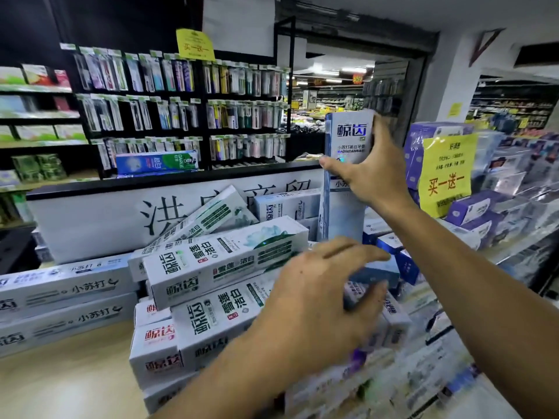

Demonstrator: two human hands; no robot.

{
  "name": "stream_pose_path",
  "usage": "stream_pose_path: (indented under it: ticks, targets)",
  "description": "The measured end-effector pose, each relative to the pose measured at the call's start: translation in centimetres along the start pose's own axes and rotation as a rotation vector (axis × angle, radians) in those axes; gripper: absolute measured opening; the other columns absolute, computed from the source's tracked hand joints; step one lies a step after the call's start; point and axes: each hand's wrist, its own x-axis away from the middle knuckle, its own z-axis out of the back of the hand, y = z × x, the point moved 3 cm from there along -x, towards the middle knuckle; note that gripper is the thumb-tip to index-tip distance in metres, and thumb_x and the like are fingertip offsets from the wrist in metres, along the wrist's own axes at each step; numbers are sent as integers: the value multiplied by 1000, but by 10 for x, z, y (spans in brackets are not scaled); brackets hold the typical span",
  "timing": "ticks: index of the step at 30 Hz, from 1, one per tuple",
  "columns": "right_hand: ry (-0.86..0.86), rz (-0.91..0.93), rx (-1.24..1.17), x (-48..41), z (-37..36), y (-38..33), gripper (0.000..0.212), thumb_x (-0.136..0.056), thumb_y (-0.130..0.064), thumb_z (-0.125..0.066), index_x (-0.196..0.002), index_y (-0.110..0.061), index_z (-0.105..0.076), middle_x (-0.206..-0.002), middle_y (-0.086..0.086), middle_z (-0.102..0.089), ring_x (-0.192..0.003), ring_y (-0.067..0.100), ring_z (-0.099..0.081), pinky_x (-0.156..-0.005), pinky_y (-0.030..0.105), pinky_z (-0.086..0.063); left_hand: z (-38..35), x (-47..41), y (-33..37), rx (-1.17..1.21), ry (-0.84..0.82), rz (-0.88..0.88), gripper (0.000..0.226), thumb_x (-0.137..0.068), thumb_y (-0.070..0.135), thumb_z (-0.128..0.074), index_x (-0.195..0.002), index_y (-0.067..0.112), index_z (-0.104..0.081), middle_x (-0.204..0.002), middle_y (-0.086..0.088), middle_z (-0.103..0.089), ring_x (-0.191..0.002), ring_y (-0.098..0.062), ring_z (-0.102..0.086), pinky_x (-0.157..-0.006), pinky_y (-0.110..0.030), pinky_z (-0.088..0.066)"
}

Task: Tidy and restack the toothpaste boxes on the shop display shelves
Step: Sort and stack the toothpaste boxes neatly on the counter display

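My right hand point(370, 172) grips a tall blue-and-white toothpaste box point(348, 140) held upright above the display, thumb on its left face, fingers round its right edge. My left hand point(320, 294) hovers lower in the middle, blurred, fingers curved around a small dark blue box point(376, 275). Under and to the left of it lies a messy heap of white-and-green toothpaste boxes point(223, 261), some tilted. Red-lettered white boxes point(157, 337) sit at the bottom of the heap. Long white boxes point(63, 294) lie stacked flat at the left.
A white signboard point(90, 219) with large characters backs the display. Behind it hang racks of toothbrushes point(181, 107). Purple-and-white packs point(472, 213) and a yellow promotion sign point(446, 173) stand at the right. Bare wooden shelf surface point(66, 379) shows at the lower left.
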Motion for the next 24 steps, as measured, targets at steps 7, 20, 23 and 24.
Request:
stream_pose_path:
  ticks: [7,20,23,24]
  targets:
    - [48,50,-60,-20,34,31,91,-61,-57,-83,-135,-19,-45,-120,-2,-64,-103,15,-63,-90,42,-55,25,-56,-18,-319,-23,161,33,-89,38,-69,-120,31,-68,-108,14,-70,-95,-7,-65,-84,-30,-56]
    - [-30,42,-242,-28,54,98,89,-63,-51,-86,-135,-24,-42,-113,-6,-65,-96,12,-64,-85,36,-56,-40,-193,-125,-200,-143,613,80,-77,33,-86,-145,24,-45,-117,7,-61,-97,-15,-58,-65,-14,-44]
    - [-28,40,-288,-28,63,105,84,-62,-52,-85,-131,-29,-42,-109,-13,-63,-95,1,-62,-82,27,-56,-57,-208,-138,-190,-159,612,98,-74,38,-87,-154,32,-30,-149,-2,-46,-121,-23,-50,-90,-30,-44]
    - [-29,43,-299,-26,66,108,82,-61,-53,-84,-128,-32,-42,-106,-17,-62,-93,-4,-61,-80,23,-55,-61,-213,-140,-189,-172,598,104,-72,41,-88,-155,34,-26,-155,-3,-40,-130,-25,-47,-97,-34,-44]
